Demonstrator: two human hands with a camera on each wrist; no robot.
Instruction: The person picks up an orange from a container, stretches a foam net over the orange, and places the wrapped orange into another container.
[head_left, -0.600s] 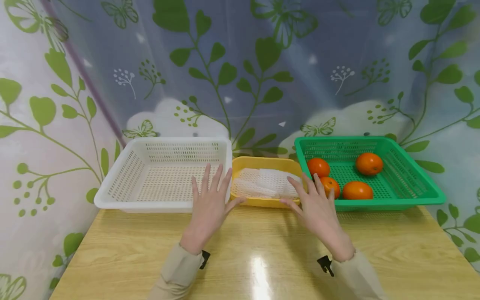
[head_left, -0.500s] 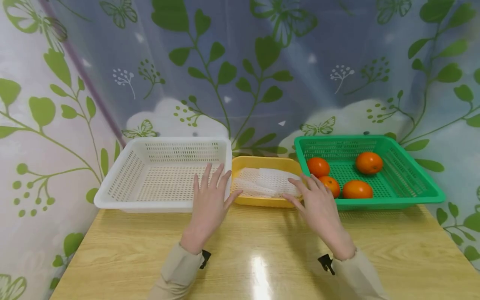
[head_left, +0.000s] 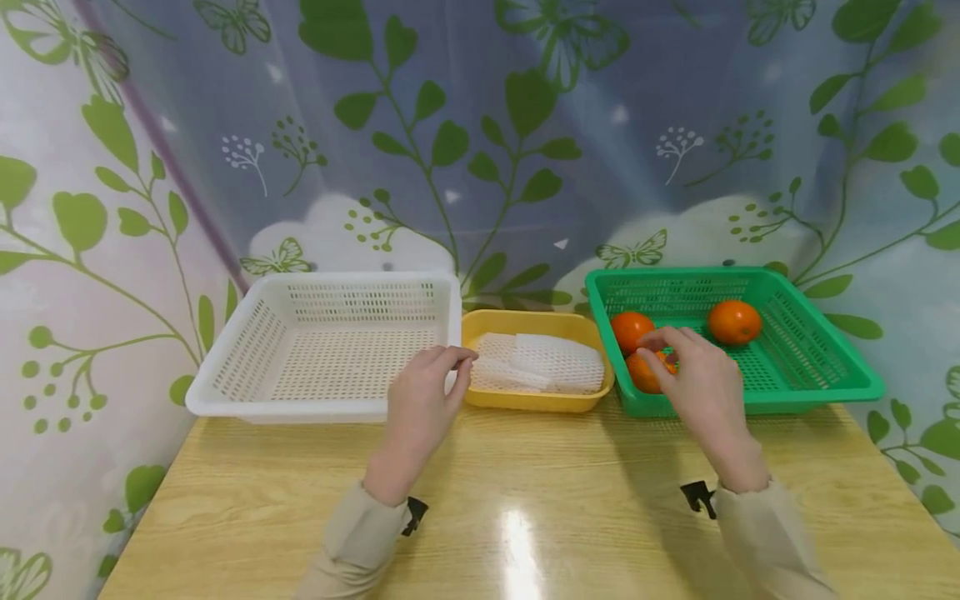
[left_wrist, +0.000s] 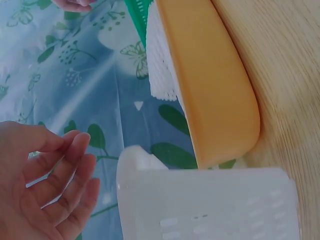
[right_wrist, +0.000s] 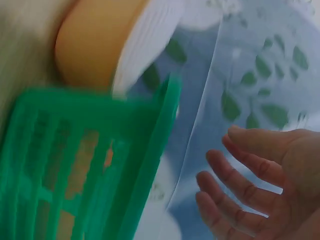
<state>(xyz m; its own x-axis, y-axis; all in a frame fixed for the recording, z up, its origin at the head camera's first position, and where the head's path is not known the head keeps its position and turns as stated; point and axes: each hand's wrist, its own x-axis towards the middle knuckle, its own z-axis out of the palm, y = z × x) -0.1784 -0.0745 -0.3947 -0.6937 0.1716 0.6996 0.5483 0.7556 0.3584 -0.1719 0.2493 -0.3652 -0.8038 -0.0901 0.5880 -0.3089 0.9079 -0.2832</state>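
Note:
My left hand [head_left: 423,392] hovers over the front right corner of the white basket [head_left: 292,409], fingers loosely curled and thumb near the index finger. It holds nothing in the left wrist view. White foam net sleeves [head_left: 558,362] lie in the small yellow basket [head_left: 536,402] to its right. Over the front of the green basket [head_left: 817,394] is my right hand [head_left: 705,383], its fingers loosely bent around air. Nearest to it is an orange [head_left: 643,372], partly covered by the fingers; another orange [head_left: 632,331] sits behind. A further orange [head_left: 735,322] rests farther back.
All three baskets stand side by side at the back of the wooden table [head_left: 465,517], the yellow one between the larger two. A patterned curtain [head_left: 525,167] hangs close behind them. The baskets' raised rims stand in front of both hands.
My right hand has moved right, from the yellow basket's edge to above the green basket, and now hides the front orange. The left hand's spread fingers have curled in.

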